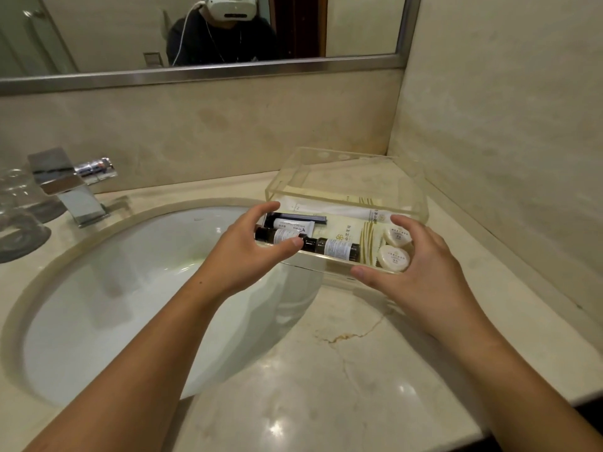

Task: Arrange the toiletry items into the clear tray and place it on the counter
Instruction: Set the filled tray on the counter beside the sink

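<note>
Head view: one clear tray [346, 177], at 1 o'clock from the sink [156, 288], is held between two hands above the desk [326, 370]. Contents: two dark bottles [336, 246], one white tube [293, 226], two round wrapped soaps [393, 258], and flat paper packets [350, 231]. Left hand [251, 252] takes the tray's 9 o'clock end, right hand [421, 272] its 3 o'clock end; each grip is spread wide, thumb on the near wall, fingers curled over the rim.
</note>
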### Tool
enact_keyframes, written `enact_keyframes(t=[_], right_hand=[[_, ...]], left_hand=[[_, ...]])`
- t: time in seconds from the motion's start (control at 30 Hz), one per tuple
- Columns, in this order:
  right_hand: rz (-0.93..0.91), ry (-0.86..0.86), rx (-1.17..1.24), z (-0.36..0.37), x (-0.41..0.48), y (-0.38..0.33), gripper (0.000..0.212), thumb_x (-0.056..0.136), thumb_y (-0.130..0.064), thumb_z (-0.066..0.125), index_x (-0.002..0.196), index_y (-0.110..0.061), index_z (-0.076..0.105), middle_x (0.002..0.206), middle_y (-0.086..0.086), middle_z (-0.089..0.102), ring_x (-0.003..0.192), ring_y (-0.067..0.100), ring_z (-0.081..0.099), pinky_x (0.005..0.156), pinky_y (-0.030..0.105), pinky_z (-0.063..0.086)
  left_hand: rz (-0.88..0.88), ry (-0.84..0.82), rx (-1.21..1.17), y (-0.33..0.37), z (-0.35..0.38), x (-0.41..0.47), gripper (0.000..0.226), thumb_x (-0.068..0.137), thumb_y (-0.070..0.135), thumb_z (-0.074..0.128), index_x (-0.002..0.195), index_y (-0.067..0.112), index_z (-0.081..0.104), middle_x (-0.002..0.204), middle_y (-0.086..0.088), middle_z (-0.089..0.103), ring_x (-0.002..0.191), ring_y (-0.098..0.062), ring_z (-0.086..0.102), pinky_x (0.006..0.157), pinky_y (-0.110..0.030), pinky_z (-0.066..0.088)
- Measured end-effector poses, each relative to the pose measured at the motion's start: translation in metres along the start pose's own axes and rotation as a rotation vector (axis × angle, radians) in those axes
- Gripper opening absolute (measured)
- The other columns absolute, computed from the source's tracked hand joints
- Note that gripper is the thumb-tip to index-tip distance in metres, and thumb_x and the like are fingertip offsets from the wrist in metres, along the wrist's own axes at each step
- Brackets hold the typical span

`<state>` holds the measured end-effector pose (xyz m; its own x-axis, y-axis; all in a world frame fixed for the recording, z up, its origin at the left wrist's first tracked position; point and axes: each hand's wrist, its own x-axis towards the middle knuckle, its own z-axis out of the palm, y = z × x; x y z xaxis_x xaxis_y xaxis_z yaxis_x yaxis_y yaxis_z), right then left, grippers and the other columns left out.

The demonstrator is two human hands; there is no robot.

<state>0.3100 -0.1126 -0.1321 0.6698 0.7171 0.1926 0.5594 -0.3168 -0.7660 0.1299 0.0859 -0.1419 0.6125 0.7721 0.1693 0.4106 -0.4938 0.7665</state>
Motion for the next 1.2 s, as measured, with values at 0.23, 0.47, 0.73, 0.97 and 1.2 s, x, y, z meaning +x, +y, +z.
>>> enact_keyframes(t=[0.23, 0.47, 0.73, 0.97, 1.2], right_hand=[[-0.046, -0.097, -0.192, 0.001, 0.008, -0.001, 0.095, 0.071, -0.062, 0.081, 0.154, -0.041, 0.039, 0.171, -0.007, 0.004, 0.157, 0.014, 0.009, 0.115, 0.022, 0.013], [-0.23, -0.237, -0.553, -0.01, 0.026, -0.009, 0.106, 0.073, -0.085, 0.054, 0.16, -0.033, 0.024, 0.166, -0.01, 0.023, 0.154, 0.015, 0.012, 0.127, 0.04, 0.006], [-0.204, -0.354, -0.661, 0.002, 0.039, -0.017, 0.123, 0.067, -0.092, 0.051, 0.163, -0.027, 0.01, 0.172, 0.001, 0.013, 0.158, 0.018, 0.008, 0.128, 0.046, 0.004], [-0.205, -0.135, -0.457, 0.005, 0.023, -0.005, 0.108, 0.065, -0.08, 0.07, 0.156, -0.035, 0.032, 0.164, -0.008, 0.023, 0.153, 0.018, 0.017, 0.127, 0.042, 0.013], [-0.142, -0.084, -0.431, 0.004, 0.011, 0.006, 0.099, 0.074, -0.08, 0.059, 0.156, -0.03, 0.034, 0.164, -0.008, 0.027, 0.152, 0.018, 0.022, 0.127, 0.041, 0.015]], left_hand=[[0.044, 0.007, 0.053, -0.003, 0.004, 0.008, 0.073, 0.082, 0.053, 0.078, 0.146, 0.039, 0.048, 0.137, 0.015, 0.056, 0.119, -0.005, 0.053, 0.092, -0.024, 0.041], [0.045, 0.012, 0.047, -0.005, 0.005, 0.005, 0.075, 0.079, 0.054, 0.08, 0.145, 0.038, 0.048, 0.137, 0.015, 0.056, 0.122, -0.007, 0.052, 0.093, -0.023, 0.04], [0.075, 0.023, 0.074, -0.006, 0.007, 0.002, 0.077, 0.079, 0.056, 0.079, 0.146, 0.038, 0.047, 0.141, 0.015, 0.054, 0.124, -0.009, 0.051, 0.096, -0.026, 0.04], [0.126, -0.001, 0.141, -0.01, 0.005, 0.001, 0.087, 0.075, 0.057, 0.082, 0.15, 0.036, 0.044, 0.156, 0.011, 0.043, 0.136, -0.008, 0.046, 0.109, -0.029, 0.041], [0.119, 0.017, 0.159, -0.014, 0.006, 0.002, 0.089, 0.072, 0.062, 0.08, 0.149, 0.037, 0.044, 0.161, 0.006, 0.038, 0.143, -0.016, 0.044, 0.116, -0.039, 0.041]])
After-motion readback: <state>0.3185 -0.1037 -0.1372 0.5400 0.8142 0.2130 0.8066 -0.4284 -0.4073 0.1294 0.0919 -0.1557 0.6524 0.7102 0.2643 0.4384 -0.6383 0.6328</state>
